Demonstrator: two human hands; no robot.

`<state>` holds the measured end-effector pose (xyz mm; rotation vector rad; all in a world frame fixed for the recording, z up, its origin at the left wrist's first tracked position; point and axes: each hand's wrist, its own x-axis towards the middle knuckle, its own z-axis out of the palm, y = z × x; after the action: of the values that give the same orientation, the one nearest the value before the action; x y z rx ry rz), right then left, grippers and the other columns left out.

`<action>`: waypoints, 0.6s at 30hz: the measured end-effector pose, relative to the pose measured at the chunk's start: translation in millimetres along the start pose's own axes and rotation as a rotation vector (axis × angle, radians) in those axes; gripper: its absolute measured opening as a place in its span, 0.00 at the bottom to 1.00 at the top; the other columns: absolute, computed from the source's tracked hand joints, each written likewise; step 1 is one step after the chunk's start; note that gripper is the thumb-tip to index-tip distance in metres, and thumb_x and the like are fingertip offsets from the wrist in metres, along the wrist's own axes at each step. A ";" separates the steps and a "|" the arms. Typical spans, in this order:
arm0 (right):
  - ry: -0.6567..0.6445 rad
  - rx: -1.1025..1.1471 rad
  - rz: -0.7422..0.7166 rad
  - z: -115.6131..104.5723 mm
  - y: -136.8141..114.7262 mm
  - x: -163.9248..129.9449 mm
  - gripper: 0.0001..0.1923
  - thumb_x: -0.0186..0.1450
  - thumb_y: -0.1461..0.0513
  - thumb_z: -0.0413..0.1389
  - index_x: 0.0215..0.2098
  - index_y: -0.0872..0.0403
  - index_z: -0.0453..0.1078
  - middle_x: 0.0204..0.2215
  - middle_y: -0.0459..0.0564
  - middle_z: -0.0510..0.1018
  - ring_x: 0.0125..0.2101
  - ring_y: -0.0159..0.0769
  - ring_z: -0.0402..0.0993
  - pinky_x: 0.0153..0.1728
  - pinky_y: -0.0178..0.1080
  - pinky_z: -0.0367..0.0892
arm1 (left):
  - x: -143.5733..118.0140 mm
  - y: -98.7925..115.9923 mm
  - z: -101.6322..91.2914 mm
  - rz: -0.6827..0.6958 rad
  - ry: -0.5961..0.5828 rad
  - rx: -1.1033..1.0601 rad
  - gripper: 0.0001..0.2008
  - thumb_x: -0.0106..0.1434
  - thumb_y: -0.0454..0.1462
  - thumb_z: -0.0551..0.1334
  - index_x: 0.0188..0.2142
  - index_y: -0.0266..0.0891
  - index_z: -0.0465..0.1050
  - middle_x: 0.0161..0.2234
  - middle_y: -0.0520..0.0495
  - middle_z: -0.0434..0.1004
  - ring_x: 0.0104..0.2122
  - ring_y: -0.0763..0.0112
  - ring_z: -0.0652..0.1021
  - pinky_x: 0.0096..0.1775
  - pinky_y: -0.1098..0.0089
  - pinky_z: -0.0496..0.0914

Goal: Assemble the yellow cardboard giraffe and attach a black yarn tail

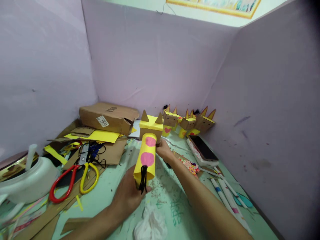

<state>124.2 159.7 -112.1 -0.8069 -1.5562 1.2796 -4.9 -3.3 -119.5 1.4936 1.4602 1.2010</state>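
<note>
L hand [128, 195] clamped on near end of yellow paper giraffe [147, 151] w/ pink spots, black yarn tail by fingers | R hand [163, 150] closed on giraffe's cardboard head end, held just above counter [112, 186] | scissors [75, 180] left, well apart | finished giraffes [187, 123] at back wall | phone [202, 150] right
</note>
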 end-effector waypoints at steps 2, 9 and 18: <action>0.034 0.004 0.004 -2.4 2.6 -4.4 0.17 0.43 0.66 0.59 0.33 0.54 0.70 0.32 0.48 0.80 0.37 0.45 0.74 0.39 0.44 0.69 | -0.6 1.2 -1.8 0.032 0.025 0.063 0.23 0.45 0.37 0.65 0.44 0.41 0.69 0.30 0.47 0.76 0.38 0.52 0.74 0.36 0.64 0.68; 0.215 -0.006 0.047 -25.0 -4.9 -22.6 0.31 0.43 0.69 0.56 0.47 0.52 0.63 0.50 0.56 0.70 0.51 0.45 0.65 0.50 0.47 0.60 | -2.4 2.2 -6.0 0.082 -0.017 0.114 0.26 0.50 0.37 0.62 0.49 0.39 0.64 0.31 0.47 0.75 0.33 0.59 0.75 0.33 0.66 0.68; 0.038 0.056 0.055 -8.7 -16.7 1.6 0.26 0.39 0.69 0.59 0.38 0.52 0.67 0.39 0.50 0.78 0.41 0.43 0.73 0.43 0.44 0.66 | 3.0 -2.2 -13.3 -0.022 -0.061 -0.108 0.16 0.51 0.40 0.62 0.40 0.36 0.67 0.36 0.45 0.75 0.37 0.61 0.74 0.39 0.66 0.69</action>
<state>132.9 160.2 -95.4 -0.8392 -1.4705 1.3339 -18.4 -1.5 -117.1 1.4256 1.3473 1.1912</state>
